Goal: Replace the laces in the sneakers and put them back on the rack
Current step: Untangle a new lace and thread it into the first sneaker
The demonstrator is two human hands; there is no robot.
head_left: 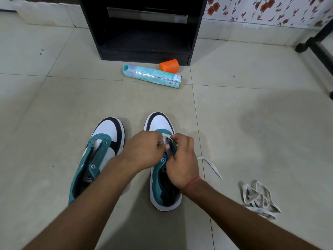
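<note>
While both hands work over the right-hand shoe, two sneakers stand side by side on the tiled floor (234, 109), toes pointing away toward the rack. Left sneaker (100, 150): teal, white and black, no lace in it, eyelets bare, nothing touching it; the left forearm passes above its heel end. Left hand (144, 150): fingers (159, 143) curled in over the front eyelets of the right sneaker (158, 123), pinching something small at the tongue; exactly what is between the tips cannot be told. Right hand (182, 165): fingers curled too, gripping the sneaker's eyelet flap on its right side, thumb tip close to the left hand's fingertips; red thread band (192, 183) at the wrist. One white lace (212, 167) runs out from under the right hand and trails across the floor to the right, its tip lying flat; the end by the fingers is hidden. Second lace, a loose white-grey pile (259, 199), lies on the floor well right of the right sneaker, apart from both hands. Count: two sneakers, two laces, two hands. Farther back, one black rack (144, 33) against the wall, lower shelf open. Just before it, one teal spray can (153, 74) on its side, and one orange cap (169, 65) beside the can, near the rack's base. One dark furniture leg (317, 49) at far right.
</note>
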